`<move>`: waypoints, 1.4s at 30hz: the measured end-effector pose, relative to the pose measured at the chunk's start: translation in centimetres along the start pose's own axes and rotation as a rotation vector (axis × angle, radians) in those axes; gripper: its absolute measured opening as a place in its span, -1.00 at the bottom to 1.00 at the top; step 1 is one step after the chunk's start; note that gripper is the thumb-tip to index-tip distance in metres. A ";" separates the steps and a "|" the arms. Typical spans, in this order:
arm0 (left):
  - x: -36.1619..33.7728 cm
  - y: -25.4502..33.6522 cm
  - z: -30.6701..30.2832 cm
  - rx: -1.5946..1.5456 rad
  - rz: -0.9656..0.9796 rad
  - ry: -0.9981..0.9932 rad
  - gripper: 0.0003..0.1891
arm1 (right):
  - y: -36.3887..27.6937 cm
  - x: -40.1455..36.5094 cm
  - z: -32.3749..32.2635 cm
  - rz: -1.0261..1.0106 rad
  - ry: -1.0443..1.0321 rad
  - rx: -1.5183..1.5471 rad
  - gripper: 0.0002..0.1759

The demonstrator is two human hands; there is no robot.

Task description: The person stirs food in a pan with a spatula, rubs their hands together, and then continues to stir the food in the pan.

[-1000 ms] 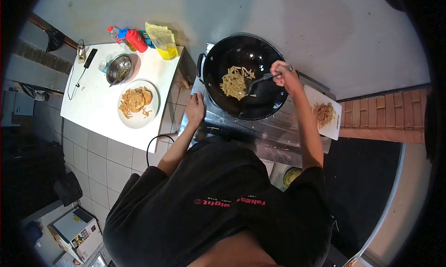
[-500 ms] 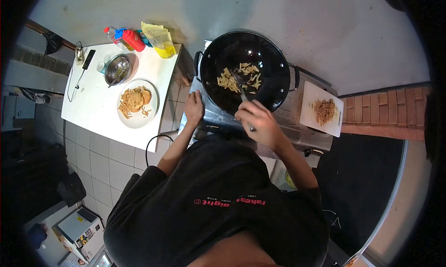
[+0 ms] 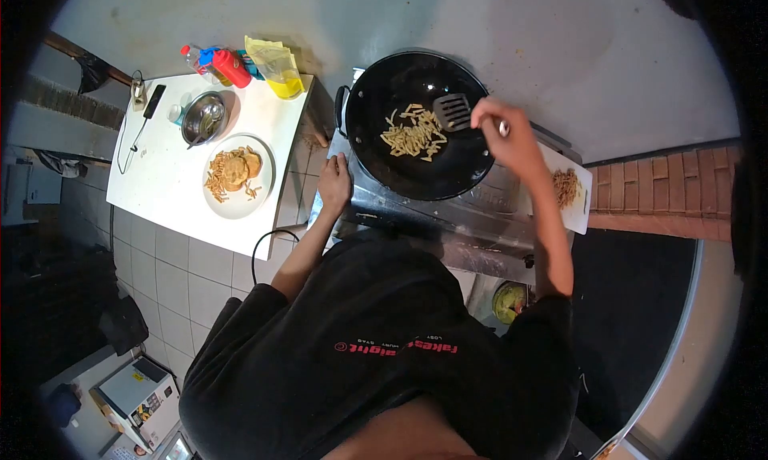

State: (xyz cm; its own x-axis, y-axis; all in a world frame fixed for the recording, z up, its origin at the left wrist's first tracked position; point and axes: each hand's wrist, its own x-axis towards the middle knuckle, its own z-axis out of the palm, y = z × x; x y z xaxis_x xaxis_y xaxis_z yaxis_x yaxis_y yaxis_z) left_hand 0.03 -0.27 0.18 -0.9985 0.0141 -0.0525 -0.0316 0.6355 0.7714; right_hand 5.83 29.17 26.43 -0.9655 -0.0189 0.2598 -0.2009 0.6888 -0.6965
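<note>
A black wok (image 3: 376, 172) sits on the stove, with a heap of pale cut strips, like fries (image 3: 414, 136), in its middle. My right hand (image 3: 508, 136), at the wok's right rim, is closed round the handle of a slotted spatula (image 3: 453, 112). The spatula's dark blade is lifted over the wok, just right of the strips. My left hand (image 3: 335, 182) rests on the steel edge of the stove (image 3: 384, 208), left of the wok and below its side handle. Its fingers lie stretched out, and it holds nothing.
Right of the stove lies a white cutting board (image 3: 582, 196) with browned pieces (image 3: 566, 186). On the white table (image 3: 160, 196) at left stand a plate (image 3: 232, 210) of food, a metal bowl (image 3: 203, 116), a red bottle (image 3: 232, 68) and a yellow bag (image 3: 280, 72).
My right hand has moved right and up, lifting the spatula out of the strips. The strips now lie gathered in one heap. My left hand has stayed in place.
</note>
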 end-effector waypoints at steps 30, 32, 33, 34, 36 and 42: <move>-0.1 0.3 -0.2 0.018 -0.004 0.020 -0.50 | -4.4 -5.6 5.0 -0.171 -0.181 0.088 -0.91; 0.0 0.3 -0.2 0.009 -0.022 0.010 -0.50 | -4.6 -6.2 4.9 -0.227 -0.135 0.039 -0.91; 0.0 0.2 -0.1 0.023 -0.016 0.014 -0.50 | -4.8 -6.4 4.7 -0.208 -0.108 0.063 -0.90; 0.0 0.2 -0.1 0.037 -0.010 0.019 -0.49 | -4.8 -6.5 4.4 -0.207 -0.109 0.064 -0.90; 0.0 0.1 -0.1 0.035 -0.014 0.017 -0.49 | -4.7 -6.7 3.9 -0.048 -0.019 0.210 -0.89; 0.0 0.3 0.0 0.024 -0.017 0.028 -0.49 | 1.2 -7.6 6.3 0.054 0.189 0.320 -0.86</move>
State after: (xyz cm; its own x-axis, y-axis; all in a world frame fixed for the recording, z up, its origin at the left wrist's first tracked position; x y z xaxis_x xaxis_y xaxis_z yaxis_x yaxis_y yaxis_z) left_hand 0.06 -0.11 0.44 -0.9987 -0.0181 -0.0479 -0.0480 0.6536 0.7553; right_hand 11.91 25.56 19.35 -0.9345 0.1660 0.3149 -0.2210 0.4230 -0.8788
